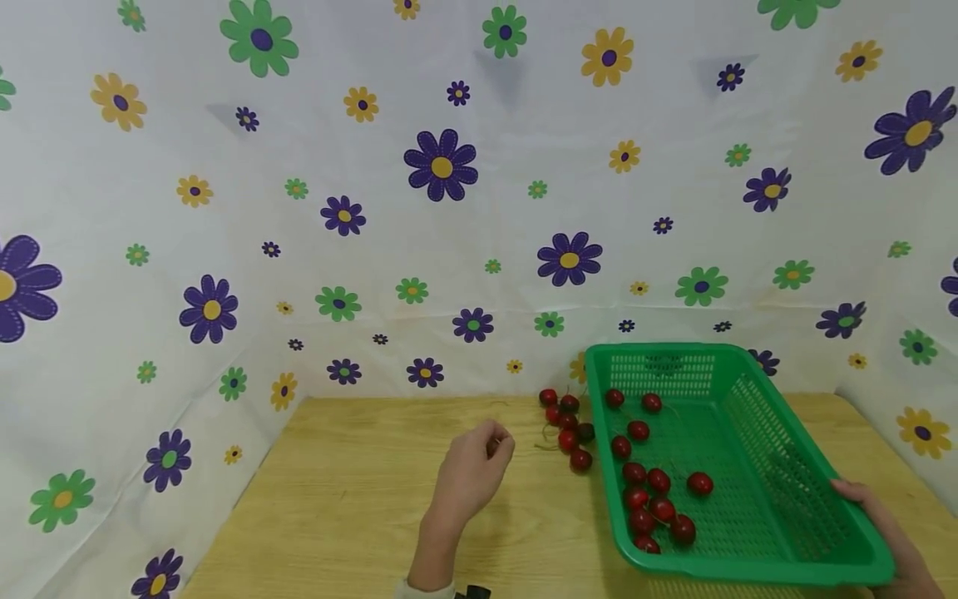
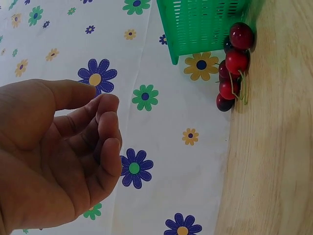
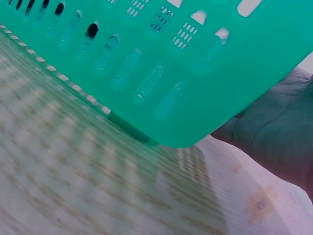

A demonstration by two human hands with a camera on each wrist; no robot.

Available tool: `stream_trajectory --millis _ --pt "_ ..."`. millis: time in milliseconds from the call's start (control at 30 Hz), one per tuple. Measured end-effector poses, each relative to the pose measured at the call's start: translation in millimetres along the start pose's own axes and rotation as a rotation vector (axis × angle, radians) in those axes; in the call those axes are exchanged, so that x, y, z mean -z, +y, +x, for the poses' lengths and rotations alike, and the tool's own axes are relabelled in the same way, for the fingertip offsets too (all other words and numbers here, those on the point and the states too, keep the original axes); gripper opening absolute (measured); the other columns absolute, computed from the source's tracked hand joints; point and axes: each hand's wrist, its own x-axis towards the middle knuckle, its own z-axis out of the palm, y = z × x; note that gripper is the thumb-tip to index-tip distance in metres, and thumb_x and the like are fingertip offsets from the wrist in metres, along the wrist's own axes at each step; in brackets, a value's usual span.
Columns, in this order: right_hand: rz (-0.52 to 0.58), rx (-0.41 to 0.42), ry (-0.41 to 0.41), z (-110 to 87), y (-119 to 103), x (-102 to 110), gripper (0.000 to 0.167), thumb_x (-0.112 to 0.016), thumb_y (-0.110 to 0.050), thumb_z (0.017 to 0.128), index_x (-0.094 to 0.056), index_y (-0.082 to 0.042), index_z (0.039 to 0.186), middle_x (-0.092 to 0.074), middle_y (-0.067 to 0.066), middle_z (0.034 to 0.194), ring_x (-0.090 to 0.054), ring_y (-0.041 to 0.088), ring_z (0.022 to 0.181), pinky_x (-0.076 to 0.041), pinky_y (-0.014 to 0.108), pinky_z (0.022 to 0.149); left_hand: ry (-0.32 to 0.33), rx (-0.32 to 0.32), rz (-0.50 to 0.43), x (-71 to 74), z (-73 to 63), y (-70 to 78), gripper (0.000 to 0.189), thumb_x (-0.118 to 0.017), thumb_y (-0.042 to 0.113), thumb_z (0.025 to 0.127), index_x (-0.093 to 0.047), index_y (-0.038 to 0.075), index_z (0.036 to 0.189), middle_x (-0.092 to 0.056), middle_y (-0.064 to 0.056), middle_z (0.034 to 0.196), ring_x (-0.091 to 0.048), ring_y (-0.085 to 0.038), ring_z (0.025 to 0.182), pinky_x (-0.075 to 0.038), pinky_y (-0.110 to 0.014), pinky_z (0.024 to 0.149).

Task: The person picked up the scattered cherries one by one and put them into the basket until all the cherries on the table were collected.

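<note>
A green plastic basket (image 1: 756, 433) with slotted walls takes up the right of the head view, with several dark red cherries (image 1: 659, 481) lying mostly along its left side. My right hand (image 1: 891, 532) grips its right rim. In the right wrist view, the basket wall (image 3: 146, 73) hides part of that hand (image 3: 279, 132). Left of the basket, my left hand (image 1: 471, 466) hovers above the table, fingers loosely curled and thumb near the fingertips. The left wrist view shows nothing held in that hand (image 2: 63, 152).
A loose pile of several cherries (image 1: 569, 424) with stems lies on the wooden table (image 1: 359, 482), against the basket's left side. Behind the table hangs a white flowered cloth (image 1: 494, 233), which also runs along both sides.
</note>
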Motion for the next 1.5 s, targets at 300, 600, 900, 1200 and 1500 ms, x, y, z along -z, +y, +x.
stream_trajectory --millis 300,600,900,1200,1500 --pt "-0.136 -0.012 0.222 2.2 -2 -12 0.085 -0.019 -0.059 0.103 0.001 0.007 0.152 -0.061 -0.003 0.109 -0.064 0.019 0.101 -0.052 0.041 0.090 -0.013 -0.004 0.027 -4.0 2.5 -3.4 0.014 -0.055 0.018 0.101 -0.066 0.010 0.098 -0.058 0.005 0.074 -0.048 -0.008 0.057 -0.041 -0.025 0.051" --pt "-0.026 0.053 0.125 -0.6 5 -6 0.041 -0.024 -0.056 0.105 -0.057 -0.035 0.115 -0.062 -0.011 0.107 -0.062 0.013 0.100 -0.052 0.035 0.088 -0.037 0.012 0.033 -5.5 0.6 -4.6 0.015 -0.054 0.018 0.101 -0.066 0.009 0.100 -0.058 0.006 0.073 -0.047 -0.007 0.056 -0.040 -0.024 0.049" --pt "-0.041 0.031 0.097 1.1 6 -2 0.035 -0.022 -0.058 0.104 -0.056 -0.047 0.105 -0.060 -0.012 0.111 -0.059 0.014 0.104 -0.050 0.037 0.091 -0.026 0.001 0.050 -4.3 0.3 -3.6 0.014 -0.055 0.017 0.100 -0.067 0.012 0.096 -0.058 0.005 0.072 -0.047 -0.008 0.056 -0.040 -0.025 0.050" --pt "-0.167 0.021 0.221 2.3 -1 -5 0.069 -0.022 -0.062 0.103 0.002 -0.030 0.159 -0.050 -0.021 0.118 -0.055 0.003 0.102 -0.048 0.032 0.087 -0.041 -0.010 0.070 -5.5 10.2 -7.6 0.017 -0.054 0.018 0.101 -0.067 0.008 0.099 -0.058 0.004 0.073 -0.047 -0.009 0.056 -0.040 -0.026 0.051" --pt "-0.186 -0.035 0.253 6.0 -5 -12 0.087 -0.022 -0.067 0.100 0.012 -0.011 0.158 -0.050 -0.018 0.116 -0.056 0.006 0.103 -0.048 0.035 0.089 -0.127 0.006 0.192 -21.9 34.2 -24.5 0.013 -0.055 0.018 0.100 -0.065 0.009 0.100 -0.059 0.003 0.075 -0.048 -0.010 0.057 -0.040 -0.027 0.049"
